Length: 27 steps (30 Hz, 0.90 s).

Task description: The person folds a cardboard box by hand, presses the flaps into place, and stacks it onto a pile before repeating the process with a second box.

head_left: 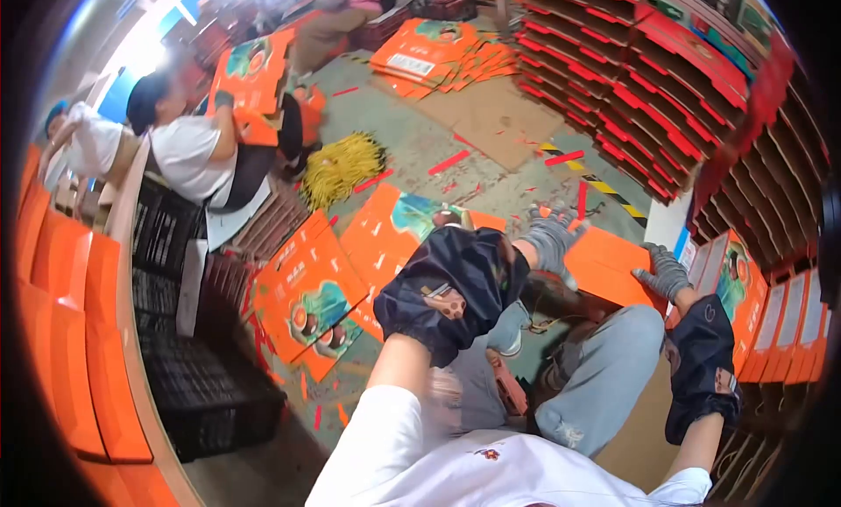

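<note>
My left hand (554, 242), in a grey glove, grips the left edge of an orange cardboard piece (606, 264). At the opposite edge, my right hand (664, 273), gloved the same way, has its fingers bent around the cardboard. The piece sits above my knees with its plain face up; its underside is hidden. Flat orange printed boxes (302, 284) lie in overlapping piles on the floor to the left of my left hand. Close to my right hand, a printed orange box (734, 284) stands upright.
Tall stacks of folded cardboard (604, 78) rise at the right. Black crates (197, 389) stand at the left beside orange boxes (83, 288). A seated person (197, 148) handles orange cardboard beyond a yellow bundle (343, 168). Red scraps (448, 163) litter the floor.
</note>
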Motion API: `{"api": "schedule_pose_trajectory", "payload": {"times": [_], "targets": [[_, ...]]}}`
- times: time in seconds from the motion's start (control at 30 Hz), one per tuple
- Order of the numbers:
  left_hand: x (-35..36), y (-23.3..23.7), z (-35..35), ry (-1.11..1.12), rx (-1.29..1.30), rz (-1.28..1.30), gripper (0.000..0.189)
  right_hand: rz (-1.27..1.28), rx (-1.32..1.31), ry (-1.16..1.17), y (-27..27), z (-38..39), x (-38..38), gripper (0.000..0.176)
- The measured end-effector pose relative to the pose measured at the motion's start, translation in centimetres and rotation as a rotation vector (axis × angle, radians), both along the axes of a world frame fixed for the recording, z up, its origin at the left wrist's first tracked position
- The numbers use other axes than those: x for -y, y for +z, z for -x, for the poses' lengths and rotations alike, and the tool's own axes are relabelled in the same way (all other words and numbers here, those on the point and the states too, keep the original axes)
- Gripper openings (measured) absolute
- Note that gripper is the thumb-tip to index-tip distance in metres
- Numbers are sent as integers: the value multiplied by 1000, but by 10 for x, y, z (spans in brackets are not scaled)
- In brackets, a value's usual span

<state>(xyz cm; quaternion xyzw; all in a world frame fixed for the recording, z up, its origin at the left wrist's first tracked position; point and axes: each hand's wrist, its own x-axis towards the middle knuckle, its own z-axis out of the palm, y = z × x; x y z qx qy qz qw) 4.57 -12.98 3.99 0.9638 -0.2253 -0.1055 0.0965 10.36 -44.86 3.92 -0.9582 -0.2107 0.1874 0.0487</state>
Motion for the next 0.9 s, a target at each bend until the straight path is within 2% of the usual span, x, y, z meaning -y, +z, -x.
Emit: {"api": "schedule_pose_trajectory", "payload": {"times": [0.1, 0.2, 0.23, 0.3, 0.33, 0.37, 0.4, 0.43, 0.5, 0.57, 0.63, 0.7, 0.73, 0.8, 0.83, 0.87, 0.9], "targets": [[8, 15, 13, -8, -111, -82, 128, -40, 131, 11, -18, 8, 5, 76], [9, 9, 22, -115, 56, -182, 124, -113, 110, -7, -16, 16, -1, 78], [10, -13, 20, -156, 165, -80, 118, -145, 121, 24, -21, 13, 5, 77], [-2, -25, 13, -148, 179, 172, 108, -260, 237, 70, -27, 3, 14, 77], [-7, -18, 13, -123, 108, 221, 105, -297, 282, 14, -15, 5, 14, 78], [-10, -2, 17, -70, 0, 238, 103, -389, 509, -3, -35, -7, 28, 77], [-12, 26, 17, 6, -132, 245, 102, -606, 633, -94, -41, -12, 37, 75], [-15, 58, 18, 142, -277, 229, 101, -705, 691, -219, -48, -12, 52, 74], [-3, 92, 13, 333, -428, 312, 100, -823, 527, -533, -78, 0, 72, 73], [11, 73, -12, 198, -310, 593, 94, -1019, 212, -793, -113, 19, 93, 72], [-3, 54, -41, 156, -195, 865, 90, -1253, -13, -918, -136, 43, 107, 71], [-15, 47, -58, 178, -73, 1146, 87, -1484, -121, -941, -147, 56, 119, 70], [-12, 51, -62, 159, -86, 1185, 87, -1592, -139, -918, -151, 61, 120, 69], [3, 66, -26, 130, -73, 1286, 85, -1792, -118, -781, -125, 87, 121, 52], [16, 76, -22, 136, -137, 1323, 88, -2074, -227, -836, -94, 99, 127, 48], [33, 89, -26, 37, -123, 1328, 88, -2178, -252, -834, -100, 104, 149, 44], [48, 98, -30, -53, -104, 1340, 87, -2261, -53, -833, -96, 112, 159, 43]]}}
